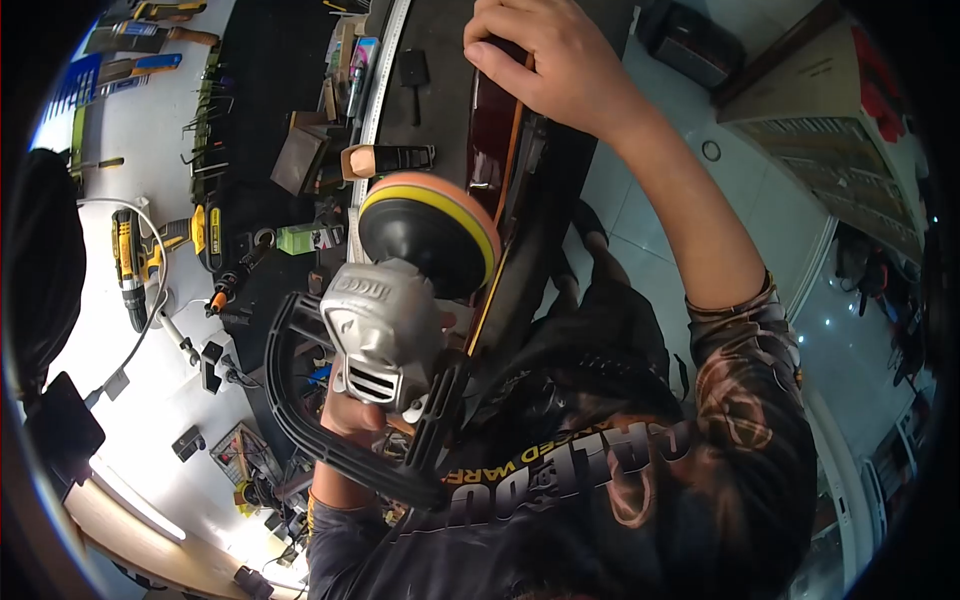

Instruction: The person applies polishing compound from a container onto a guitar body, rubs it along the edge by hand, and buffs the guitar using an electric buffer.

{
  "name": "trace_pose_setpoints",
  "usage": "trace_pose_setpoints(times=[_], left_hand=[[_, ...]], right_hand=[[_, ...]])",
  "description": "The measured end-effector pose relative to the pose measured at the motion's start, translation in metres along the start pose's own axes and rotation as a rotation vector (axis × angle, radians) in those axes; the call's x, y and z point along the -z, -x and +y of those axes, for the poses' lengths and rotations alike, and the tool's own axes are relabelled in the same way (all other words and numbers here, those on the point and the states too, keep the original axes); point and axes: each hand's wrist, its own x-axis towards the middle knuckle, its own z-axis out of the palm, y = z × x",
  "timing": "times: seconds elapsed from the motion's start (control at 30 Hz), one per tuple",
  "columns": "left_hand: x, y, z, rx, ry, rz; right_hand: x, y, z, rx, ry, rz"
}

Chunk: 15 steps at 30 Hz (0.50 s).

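The left hand [356, 412] holds the polisher [375, 325], its grip mostly hidden beneath; likely heavy, so best held by body and loop handle. Beyond the polisher, rightward on the tabletop [435, 130], lies a glossy red piece [487, 140], probably stiff, slick, easily scratched, best held by its edges. The right hand [550, 55] curls over it; I cannot tell whether it grips.

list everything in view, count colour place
round-padded metal polisher: 1, silver, black, orange-yellow, centre
long glossy panel: 1, dark red, orange-edged, top centre
flat workbench: 1, dark, top centre
long graduated strip: 1, white, left of panel
paddle-shaped tool: 1, black, on workbench
pistol-shaped drill: 1, yellow-black, left
bulky case: 1, black, top right
handled hand tools: several, mixed, upper left
small clutter: uncountable, mixed colours, left
printed shirt: 1, black-brown, bottom
left hand: 1, bare, gripping polisher
right hand: 1, bare, on panel
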Motion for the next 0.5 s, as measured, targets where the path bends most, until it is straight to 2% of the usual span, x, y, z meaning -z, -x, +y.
trace_pose_setpoints(times=[0.17, 0.27, 0.33, 0.5], left_hand=[[-0.015, -0.008, 0.012, 0.017, -0.158, 0.183], [-0.042, -0.016, 0.026, -0.033, -0.205, 0.308], [-0.056, -0.024, 0.038, -0.079, -0.239, 0.297], [-0.07, -0.032, 0.057, -0.013, -0.425, 0.22]], right_hand=[[-0.01, 0.005, 0.004, 0.06, 0.011, 0.122], [-0.009, 0.008, 0.006, 0.049, 0.014, 0.121], [-0.01, 0.008, 0.006, 0.053, -0.005, 0.134], [-0.013, 0.004, 0.013, 0.075, -0.077, 0.189]])
